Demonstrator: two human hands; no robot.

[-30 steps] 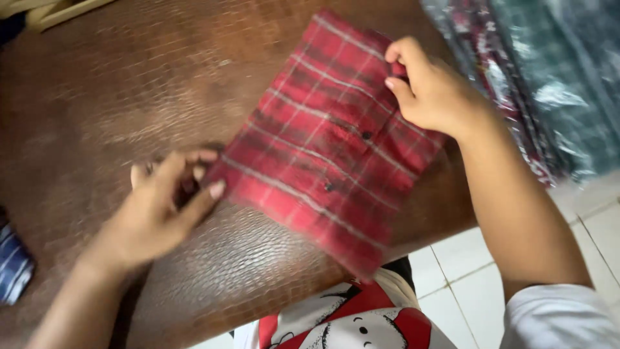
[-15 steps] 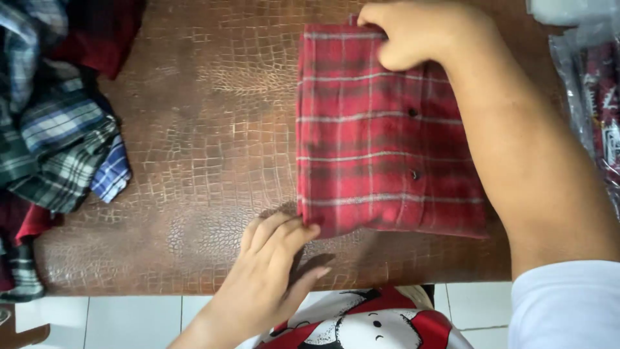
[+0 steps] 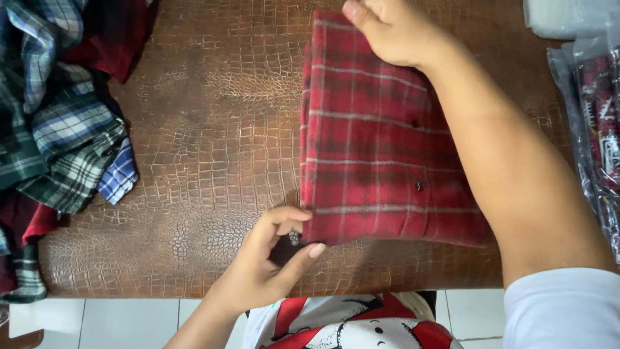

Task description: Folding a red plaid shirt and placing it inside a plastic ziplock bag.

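Nearest, left hand [image 3: 261, 268] pinching the near left corner of the folded red plaid shirt [image 3: 374, 148] – thumb under, fingers curled on top. Flat on the brown bumpy table [image 3: 206, 142], that shirt. Farther off, right hand [image 3: 391, 29] pressing down on its far edge, fingers bent – heap of checked clothes [image 3: 58, 129] off to the left.

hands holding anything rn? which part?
Both are on the folded red plaid shirt. Left hand pinches its near left corner between thumb and fingers. Right hand presses flat on the far edge, not clearly gripping.
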